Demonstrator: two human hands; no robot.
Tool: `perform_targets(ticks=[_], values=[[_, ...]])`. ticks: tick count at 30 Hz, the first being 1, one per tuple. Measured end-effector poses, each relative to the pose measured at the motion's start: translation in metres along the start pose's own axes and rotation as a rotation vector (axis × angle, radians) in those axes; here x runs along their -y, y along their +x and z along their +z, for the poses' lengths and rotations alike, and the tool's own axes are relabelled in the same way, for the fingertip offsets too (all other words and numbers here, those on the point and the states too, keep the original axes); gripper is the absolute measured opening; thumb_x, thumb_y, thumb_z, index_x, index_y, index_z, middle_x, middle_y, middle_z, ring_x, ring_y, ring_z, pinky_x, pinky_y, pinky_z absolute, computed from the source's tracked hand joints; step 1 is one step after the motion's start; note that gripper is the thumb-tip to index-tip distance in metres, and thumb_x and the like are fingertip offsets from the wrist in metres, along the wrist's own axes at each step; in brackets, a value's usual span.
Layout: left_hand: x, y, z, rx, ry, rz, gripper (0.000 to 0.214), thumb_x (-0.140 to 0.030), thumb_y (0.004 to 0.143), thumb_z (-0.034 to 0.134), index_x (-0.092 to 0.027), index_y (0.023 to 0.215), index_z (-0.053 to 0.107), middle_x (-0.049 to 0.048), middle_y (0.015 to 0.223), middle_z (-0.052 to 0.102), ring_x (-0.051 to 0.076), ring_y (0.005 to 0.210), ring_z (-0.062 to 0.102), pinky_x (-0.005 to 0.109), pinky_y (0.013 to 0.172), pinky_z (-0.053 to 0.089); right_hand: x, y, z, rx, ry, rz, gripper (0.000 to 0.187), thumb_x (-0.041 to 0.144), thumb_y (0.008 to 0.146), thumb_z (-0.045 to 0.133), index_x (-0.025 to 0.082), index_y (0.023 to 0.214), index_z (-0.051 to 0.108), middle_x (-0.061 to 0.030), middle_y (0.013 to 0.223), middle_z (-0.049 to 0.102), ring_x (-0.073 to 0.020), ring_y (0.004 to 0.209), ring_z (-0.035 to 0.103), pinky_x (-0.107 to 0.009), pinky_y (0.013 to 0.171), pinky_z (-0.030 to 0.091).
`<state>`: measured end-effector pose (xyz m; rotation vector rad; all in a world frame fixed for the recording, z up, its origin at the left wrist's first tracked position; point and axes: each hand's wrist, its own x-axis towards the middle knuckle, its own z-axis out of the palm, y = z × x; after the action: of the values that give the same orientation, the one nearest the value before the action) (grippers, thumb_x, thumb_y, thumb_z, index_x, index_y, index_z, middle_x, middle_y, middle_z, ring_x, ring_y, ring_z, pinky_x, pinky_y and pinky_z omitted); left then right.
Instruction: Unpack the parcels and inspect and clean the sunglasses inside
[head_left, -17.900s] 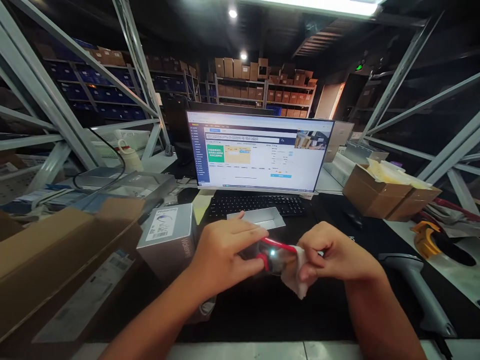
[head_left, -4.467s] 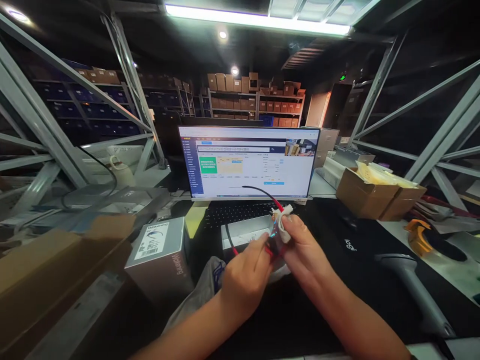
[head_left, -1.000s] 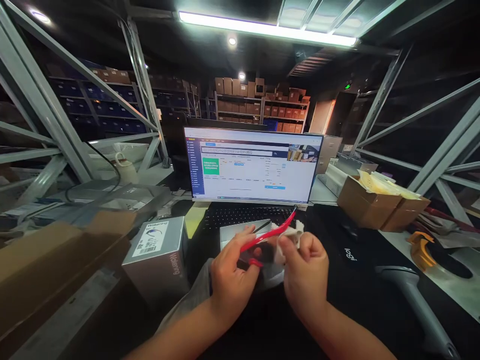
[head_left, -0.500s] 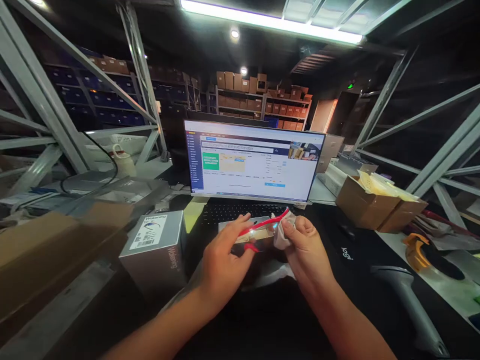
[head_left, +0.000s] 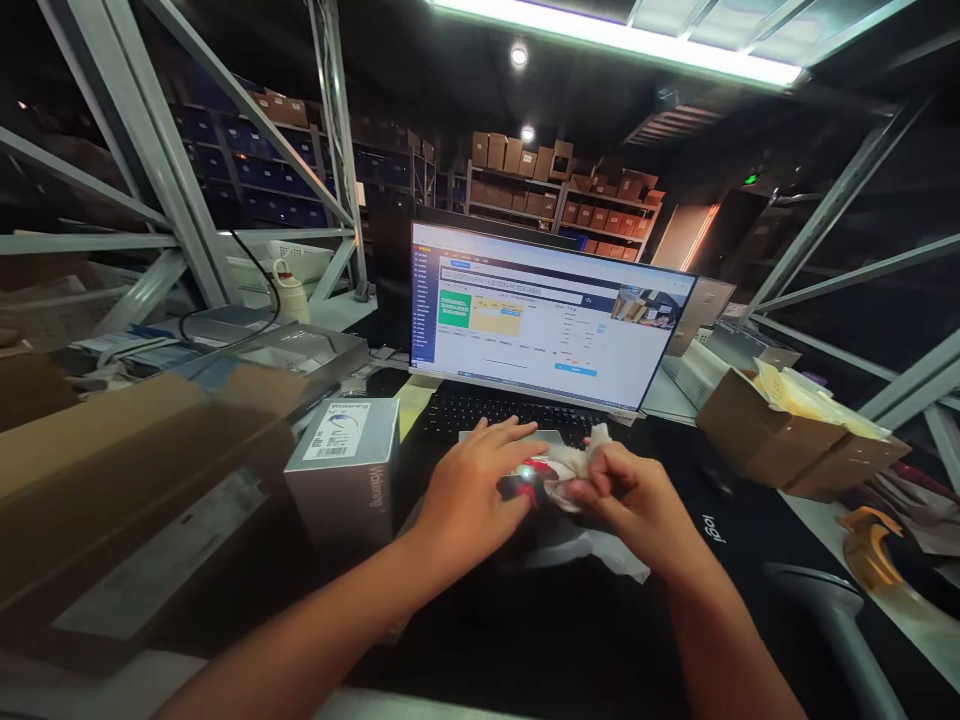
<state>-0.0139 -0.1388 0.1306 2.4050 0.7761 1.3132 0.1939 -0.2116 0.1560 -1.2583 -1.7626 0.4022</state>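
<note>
Both hands meet above the black desk mat (head_left: 570, 640), just in front of the keyboard (head_left: 510, 412). My left hand (head_left: 469, 495) pinches a small dark and red item (head_left: 525, 483) with a lit spot on it, its other fingers stretched forward. My right hand (head_left: 637, 500) is closed around a crumpled white cloth (head_left: 574, 462) pressed against that item. A clear plastic bag (head_left: 600, 548) lies on the mat under the hands. What the red item is stays mostly hidden by the fingers.
A lit monitor (head_left: 547, 315) stands behind the keyboard. A silver box (head_left: 345, 470) and large cardboard cartons (head_left: 112, 480) sit at the left. An open carton (head_left: 795, 440) lies at the right, a grey handheld scanner (head_left: 832, 610) at the lower right. Steel racking surrounds the desk.
The red part that stuck up between the hands is no longer raised; the item is now tucked low between my fingers. The view has swung slightly left and down.
</note>
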Motion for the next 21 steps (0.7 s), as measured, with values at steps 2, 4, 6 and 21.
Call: perform_targets(ticks=[2, 4, 6, 21], values=[[-0.001, -0.001, -0.002, -0.057, -0.016, -0.005, 0.048, -0.008, 0.070, 0.065, -0.025, 0.114, 0.074, 0.0046, 0.127, 0.071, 0.029, 0.121, 0.065, 0.055, 0.109, 0.048, -0.004, -0.001, -0.009, 0.177, 0.069, 0.076, 0.045, 0.037, 0.085, 0.075, 0.021, 0.063, 0.039, 0.0043, 0.062, 0.047, -0.0120, 0.061, 0.043, -0.023, 0.055, 0.034], [-0.002, -0.001, -0.004, -0.123, -0.046, -0.015, 0.047, -0.009, 0.068, 0.068, -0.025, 0.113, 0.075, 0.0039, 0.119, 0.075, 0.027, 0.112, 0.069, 0.049, 0.102, 0.056, -0.007, -0.002, -0.021, 0.286, 0.165, 0.127, 0.048, 0.037, 0.082, 0.078, 0.022, 0.062, 0.037, 0.0046, 0.060, 0.049, -0.0109, 0.057, 0.043, -0.023, 0.054, 0.034], [-0.003, -0.001, -0.007, -0.168, -0.038, 0.013, 0.048, -0.009, 0.067, 0.070, -0.025, 0.111, 0.075, 0.0034, 0.113, 0.077, 0.025, 0.105, 0.072, 0.046, 0.098, 0.057, -0.007, -0.003, -0.025, 0.316, 0.178, 0.134, 0.050, 0.038, 0.081, 0.079, 0.022, 0.061, 0.036, 0.0036, 0.060, 0.051, -0.0117, 0.057, 0.046, -0.024, 0.054, 0.036], [0.000, 0.004, -0.021, -0.099, -0.034, 0.144, 0.036, -0.008, 0.068, 0.070, -0.025, 0.100, 0.075, 0.0003, 0.103, 0.079, 0.024, 0.105, 0.072, 0.050, 0.112, 0.045, 0.004, -0.007, 0.001, 0.173, -0.094, 0.015, 0.038, 0.030, 0.083, 0.075, 0.022, 0.062, 0.044, 0.0034, 0.061, 0.056, -0.0147, 0.065, 0.052, -0.024, 0.060, 0.040]])
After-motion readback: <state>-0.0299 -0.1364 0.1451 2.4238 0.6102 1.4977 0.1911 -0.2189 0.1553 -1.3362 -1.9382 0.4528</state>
